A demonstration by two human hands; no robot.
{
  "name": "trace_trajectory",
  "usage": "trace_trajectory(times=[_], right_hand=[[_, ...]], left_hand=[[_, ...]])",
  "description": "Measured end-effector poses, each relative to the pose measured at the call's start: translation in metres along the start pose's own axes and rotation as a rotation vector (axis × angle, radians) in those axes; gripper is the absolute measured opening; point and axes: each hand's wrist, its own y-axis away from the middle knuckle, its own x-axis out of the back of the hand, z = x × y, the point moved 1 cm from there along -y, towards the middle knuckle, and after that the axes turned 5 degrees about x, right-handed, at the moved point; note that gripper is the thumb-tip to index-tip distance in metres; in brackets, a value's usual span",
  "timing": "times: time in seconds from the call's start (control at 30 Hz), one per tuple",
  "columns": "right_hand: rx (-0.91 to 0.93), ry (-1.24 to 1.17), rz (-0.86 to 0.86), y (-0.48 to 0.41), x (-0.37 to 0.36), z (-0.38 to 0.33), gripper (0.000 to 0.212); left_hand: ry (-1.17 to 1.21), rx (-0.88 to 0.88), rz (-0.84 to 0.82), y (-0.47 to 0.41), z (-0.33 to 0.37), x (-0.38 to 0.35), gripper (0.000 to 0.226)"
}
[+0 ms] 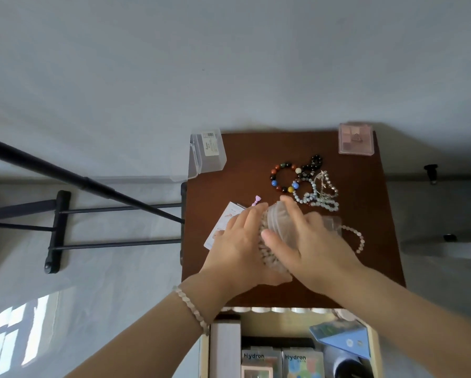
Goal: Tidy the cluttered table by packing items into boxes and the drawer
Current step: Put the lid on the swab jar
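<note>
Over the middle of the small brown table point(228, 173), my left hand point(237, 246) and my right hand point(310, 241) both grip a round clear plastic box point(279, 225) with pale beads inside it. The left hand cups its bead-filled base from the left; the right hand covers its lid from the right. Beyond the hands lie a multicoloured bead bracelet point(283, 175), a black bead bracelet point(314, 160), and a tangle of pale blue bead bracelets with a silver chain point(319, 195). A pale bead bracelet point(358, 238) lies right of my right hand. The open drawer point(291, 323) is at the table's near edge.
A clear lidded box point(208, 154) stands open at the far left corner, a pink clear box point(355, 143) at the far right. A white card point(223, 222) and a small purple bow point(257, 200) lie left. The drawer holds Hydron packs point(283, 360) and a blue box point(343, 339).
</note>
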Motion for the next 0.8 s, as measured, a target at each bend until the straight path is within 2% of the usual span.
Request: trace_trajectory(times=[0.07, 0.13, 0.23, 0.33, 0.47, 0.53, 0.6, 0.67, 0.7, 0.73, 0.8], right_hand=[[-0.026, 0.046, 0.095, -0.033, 0.004, -0.003, 0.082], [-0.027, 0.111, 0.233, -0.072, 0.015, -0.004, 0.085], [-0.002, 0.214, 0.403, -0.131, 0.038, -0.004, 0.088], [0.022, 0.277, 0.410, -0.176, 0.048, -0.006, 0.088], [-0.002, 0.357, 0.335, -0.204, 0.036, -0.010, 0.090], [-0.020, 0.390, 0.330, -0.205, 0.028, -0.014, 0.090], [-0.013, 0.385, 0.390, -0.193, 0.019, -0.019, 0.086], [0.096, 0.248, 0.509, -0.170, 0.011, -0.028, 0.075], [0.153, 0.102, 0.509, -0.156, 0.007, -0.032, 0.068], [0.182, -0.102, 0.442, -0.141, 0.003, -0.036, 0.063], [0.119, -0.615, 0.179, -0.110, -0.006, -0.044, 0.060]], left_hand=[[0.022, 0.032, 0.035, -0.024, -0.015, 0.005, 0.120], [0.040, 0.091, 0.164, -0.046, -0.031, 0.013, 0.119], [0.145, 0.301, 0.407, -0.076, -0.050, 0.024, 0.103], [0.291, 0.534, 0.581, -0.105, -0.066, 0.036, 0.082], [0.364, 0.655, 0.541, -0.137, -0.083, 0.047, 0.043], [0.395, 0.648, 0.524, -0.139, -0.084, 0.048, 0.018], [0.454, 0.606, 0.554, -0.131, -0.080, 0.049, 0.010], [0.398, 0.504, 0.592, -0.112, -0.072, 0.052, 0.011], [0.298, 0.437, 0.592, -0.100, -0.067, 0.051, 0.012], [0.188, 0.360, 0.586, -0.085, -0.062, 0.050, 0.012], [-0.007, 0.136, 0.582, -0.054, -0.052, 0.043, 0.008]])
